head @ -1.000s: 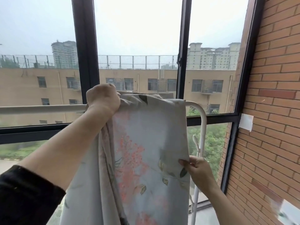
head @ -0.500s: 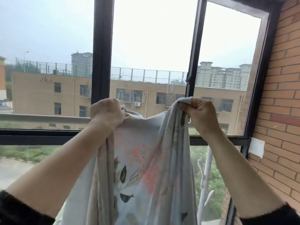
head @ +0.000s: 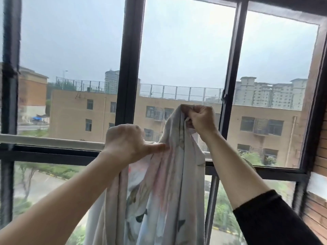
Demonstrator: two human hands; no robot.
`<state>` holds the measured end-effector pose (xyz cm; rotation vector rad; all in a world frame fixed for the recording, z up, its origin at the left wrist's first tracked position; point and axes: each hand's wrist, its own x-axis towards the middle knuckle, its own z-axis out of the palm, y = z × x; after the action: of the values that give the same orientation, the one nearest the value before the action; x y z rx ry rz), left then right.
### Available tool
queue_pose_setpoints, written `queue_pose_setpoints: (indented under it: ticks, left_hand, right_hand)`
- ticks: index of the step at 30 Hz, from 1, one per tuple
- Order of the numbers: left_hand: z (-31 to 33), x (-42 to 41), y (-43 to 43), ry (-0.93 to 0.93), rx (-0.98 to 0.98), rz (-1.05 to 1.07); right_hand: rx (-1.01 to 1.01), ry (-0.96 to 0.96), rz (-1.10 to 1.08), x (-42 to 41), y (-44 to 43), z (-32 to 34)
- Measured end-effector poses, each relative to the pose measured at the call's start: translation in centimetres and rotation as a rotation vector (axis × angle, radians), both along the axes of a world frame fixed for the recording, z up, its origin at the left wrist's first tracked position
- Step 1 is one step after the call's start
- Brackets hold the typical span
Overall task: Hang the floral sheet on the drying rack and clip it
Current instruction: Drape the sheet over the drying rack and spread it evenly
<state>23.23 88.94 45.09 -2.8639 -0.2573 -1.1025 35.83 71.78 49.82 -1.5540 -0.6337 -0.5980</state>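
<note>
The floral sheet (head: 159, 188), pale with pink flowers and dark leaves, hangs bunched in folds in front of the window. My right hand (head: 200, 119) grips its top edge and holds it above the white rack bar (head: 53, 141). My left hand (head: 127, 142) sits at bar height, holding the sheet's left part with the thumb stretched out across the fabric. The bar runs in from the left and disappears behind my left hand and the sheet. No clip is in view.
A black-framed window (head: 130, 68) fills the view right behind the rack. A brick wall (head: 318, 209) closes the right side. The rack's curved right end (head: 247, 160) shows beside my right forearm.
My right hand rose from the sheet's lower right edge to its top and now holds it bunched higher above the bar. The sheet has gathered into narrower folds. The view tilted upward.
</note>
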Motion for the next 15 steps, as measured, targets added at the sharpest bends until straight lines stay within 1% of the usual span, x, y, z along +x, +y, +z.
queue_pose_setpoints:
  ticks: [2,5,7,9,11,12,13,15]
  left_hand:
    - [0.3,0.0,-0.7,0.031,-0.029,0.009]
    - [0.8,0.1,-1.4,0.074,-0.055,0.022]
    - [0.9,0.2,-1.4,0.095,-0.051,0.036]
    - [0.8,0.3,-1.2,0.117,-0.072,0.041]
    - [0.9,0.3,-1.0,0.132,-0.093,0.04]
    - [0.9,0.2,-0.9,0.135,-0.099,0.04]
    - [1.0,0.2,-0.9,0.135,-0.101,0.041]
    - [1.1,0.3,-0.8,0.142,-0.103,0.039]
  right_hand:
    - [-0.042,0.069,0.035,0.6,-0.6,-0.9]
    - [-0.154,0.241,0.111,0.1,-1.7,-2.1]
    - [-0.227,0.31,0.108,-0.3,-2.6,-2.8]
    - [-0.332,0.253,-0.001,-1.0,-3.5,-2.8]
    - [-0.477,0.1,-0.226,-1.6,-4.7,-2.8]
    - [-0.516,0.04,-0.311,-2.2,-5.3,-2.9]
    - [-0.526,0.002,-0.357,-2.8,-5.9,-3.2]
    - [-0.503,-0.043,-0.372,-3.9,-6.9,-4.2]
